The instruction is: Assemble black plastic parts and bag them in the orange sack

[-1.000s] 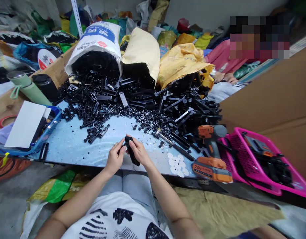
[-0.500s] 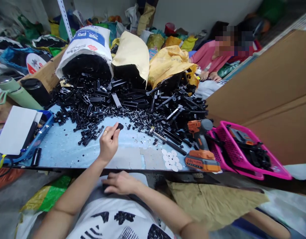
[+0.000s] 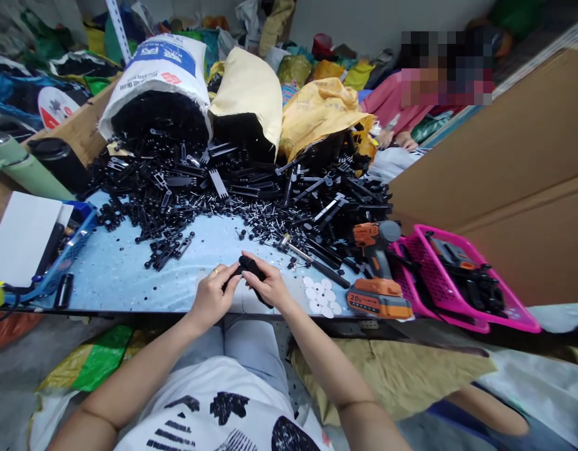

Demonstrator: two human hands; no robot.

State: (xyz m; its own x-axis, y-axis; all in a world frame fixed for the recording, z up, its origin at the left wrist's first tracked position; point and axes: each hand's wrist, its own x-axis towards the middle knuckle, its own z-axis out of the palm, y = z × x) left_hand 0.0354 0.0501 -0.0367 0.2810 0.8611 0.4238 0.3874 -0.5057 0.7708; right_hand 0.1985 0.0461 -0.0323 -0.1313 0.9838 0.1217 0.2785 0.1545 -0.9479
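Observation:
Over the front edge of the table, my two hands meet at a dark elongated black plastic part. My right hand is closed round this part, which slants from upper left to lower right. The fingers of my left hand, one wearing a ring, are pinched at its upper left end. The small round black piece seen earlier in that hand is now mostly hidden by the fingers. Beyond lie a heap of black plastic parts and a scatter of small screws.
A hammer and an orange cordless drill lie right of white discs. Pink baskets stand at right, a blue basket at left. Open sacks spill parts at the back. Another person sits beyond.
My left hand has come down and right from above the table with its small black piece. My right hand has risen from my lap with the elongated part, and the hands now meet.

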